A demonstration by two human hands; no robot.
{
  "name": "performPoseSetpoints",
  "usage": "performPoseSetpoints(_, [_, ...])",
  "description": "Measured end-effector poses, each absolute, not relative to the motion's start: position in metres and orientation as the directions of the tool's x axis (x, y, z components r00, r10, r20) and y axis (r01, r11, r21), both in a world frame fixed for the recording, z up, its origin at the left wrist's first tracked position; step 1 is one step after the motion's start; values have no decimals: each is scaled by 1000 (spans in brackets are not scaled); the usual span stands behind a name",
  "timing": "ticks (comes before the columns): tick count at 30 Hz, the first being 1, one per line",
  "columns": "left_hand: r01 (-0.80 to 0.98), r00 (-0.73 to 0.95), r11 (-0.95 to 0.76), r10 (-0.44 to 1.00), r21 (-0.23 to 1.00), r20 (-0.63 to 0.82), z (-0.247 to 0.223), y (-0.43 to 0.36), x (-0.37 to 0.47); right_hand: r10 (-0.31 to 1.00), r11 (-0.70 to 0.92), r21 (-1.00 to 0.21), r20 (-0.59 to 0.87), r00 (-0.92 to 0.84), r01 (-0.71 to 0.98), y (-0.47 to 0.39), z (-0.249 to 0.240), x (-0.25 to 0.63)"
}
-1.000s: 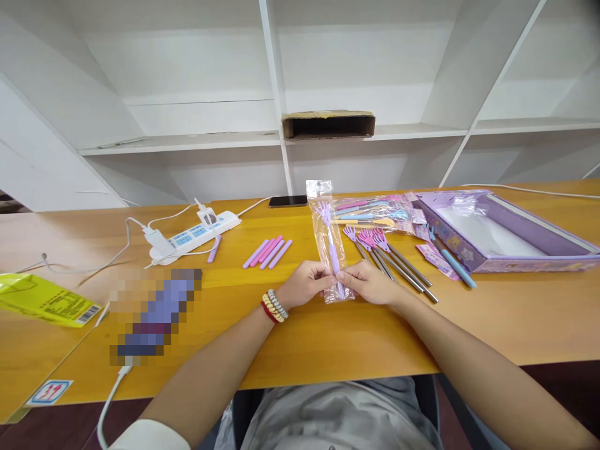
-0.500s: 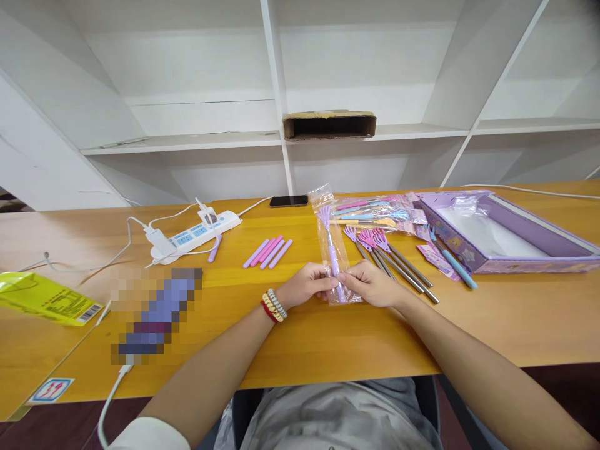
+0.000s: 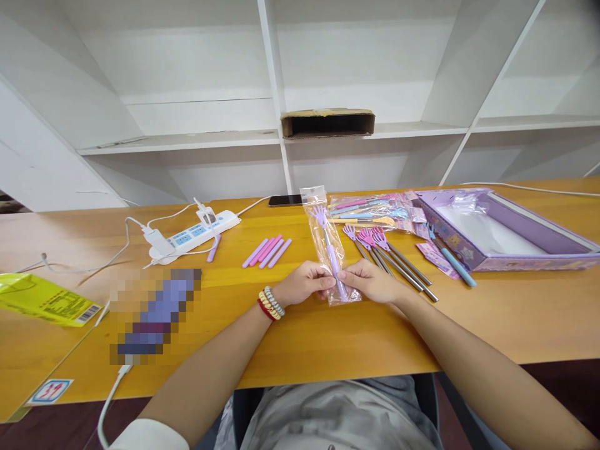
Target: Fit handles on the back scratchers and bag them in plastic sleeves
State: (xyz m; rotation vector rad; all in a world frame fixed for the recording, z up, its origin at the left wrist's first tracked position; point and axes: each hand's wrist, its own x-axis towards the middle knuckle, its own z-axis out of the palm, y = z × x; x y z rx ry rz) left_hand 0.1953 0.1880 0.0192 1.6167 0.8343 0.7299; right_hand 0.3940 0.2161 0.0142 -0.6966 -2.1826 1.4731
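A purple back scratcher [image 3: 332, 255] with a hand-shaped head lies inside a clear plastic bag [image 3: 313, 199], held above the table. My left hand [image 3: 305, 282] pinches the bag's left side near the handle. From the other side, my right hand [image 3: 368, 280] grips the same bag, thumb over the handle. To the right lie loose scratcher rods [image 3: 407, 270] with pink and purple claw heads. Bagged scratchers [image 3: 368, 209] are piled behind them. Left of my hands are several pink and purple handle tubes [image 3: 267, 251].
At the right stands a purple box [image 3: 529, 264], with a blue-handled scratcher [image 3: 457, 265] and a printed card [image 3: 437, 259] beside it. A white power strip [image 3: 197, 234], a pixelated device [image 3: 157, 315] and a yellow packet [image 3: 47, 299] occupy the left. Shelves [image 3: 187, 142] rise behind.
The bag's top end has tipped slightly left, covering part of the black phone behind it. Both hands keep their hold on the bag.
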Motion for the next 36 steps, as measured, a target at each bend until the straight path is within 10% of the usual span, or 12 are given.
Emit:
performPoseSetpoints(17, [146, 585, -81, 811, 986, -20, 15, 192, 193, 562, 317, -928, 18, -827, 195, 216, 18, 394])
performPoseSetpoints(36, [-321, 31, 61, 998, 945, -54, 7, 203, 200, 555, 275, -898, -143, -820, 343, 218, 13, 394])
